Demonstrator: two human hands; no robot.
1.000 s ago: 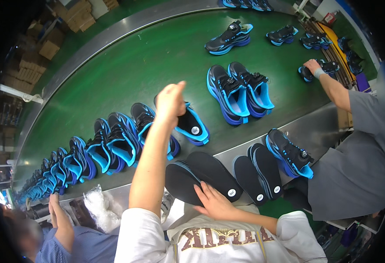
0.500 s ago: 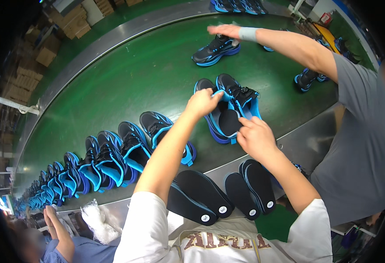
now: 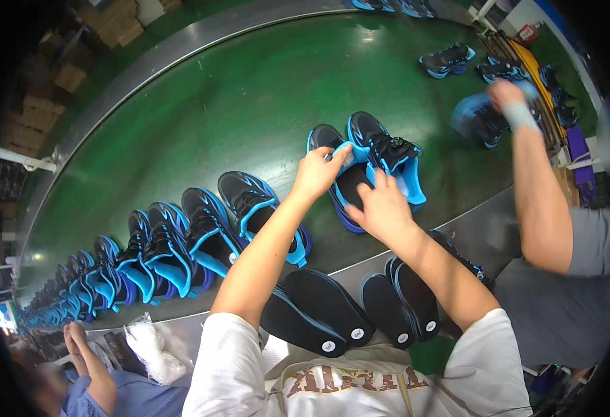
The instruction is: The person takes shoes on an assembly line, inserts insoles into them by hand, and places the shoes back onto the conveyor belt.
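In front of me a black and blue sneaker stands on the green belt, toe pointing away. My left hand pinches its light blue tongue and pulls it up. A black insole lies inside its opening. Over the heel end of that opening is my right hand, fingers apart and nothing gripped in them. A matching sneaker stands against it on the right, with light blue lining. Below my arms lie stacks of black insoles with round white stickers, and another group of insoles beside them.
A long row of sneakers runs along the near belt edge to the left. At right, a co-worker's hand is at a blurred sneaker. Another person's hands and a clear plastic bag are at lower left.
The insole has gone deeper into the left sneaker, and my right hand has come off it, fingers spread. The co-worker's arm has swung right, and the far sneaker has left its place.
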